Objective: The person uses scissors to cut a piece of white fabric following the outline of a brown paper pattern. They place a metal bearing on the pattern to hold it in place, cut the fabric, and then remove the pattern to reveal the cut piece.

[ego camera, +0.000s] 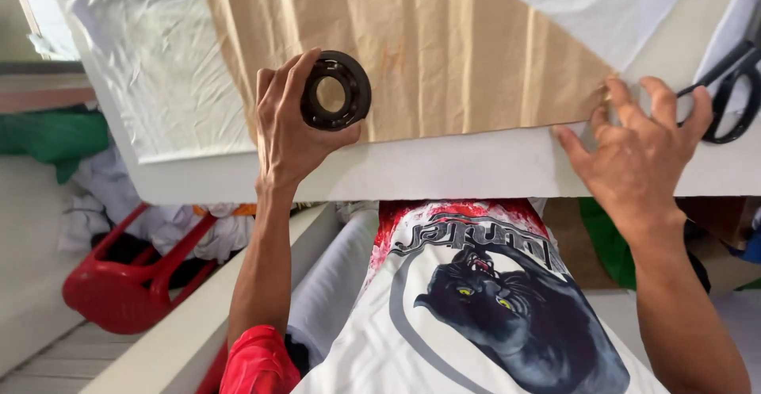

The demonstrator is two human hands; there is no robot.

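My left hand (287,124) grips a dark metal ring bearing (336,90) and holds it over the left part of a brown paper pattern (428,45). The pattern lies on white cloth (182,85) spread over a white table (444,174). My right hand (642,148) lies flat with fingers spread on the pattern's lower right corner, near the table's front edge. Nothing is held in that hand.
Black scissors (733,97) lie on the table at the right, just beyond my right hand. A red plastic stool (131,275) with white cloth piled on it stands on the floor at left. Green fabric (47,136) lies behind it. A fabric roll (333,283) leans under the table.
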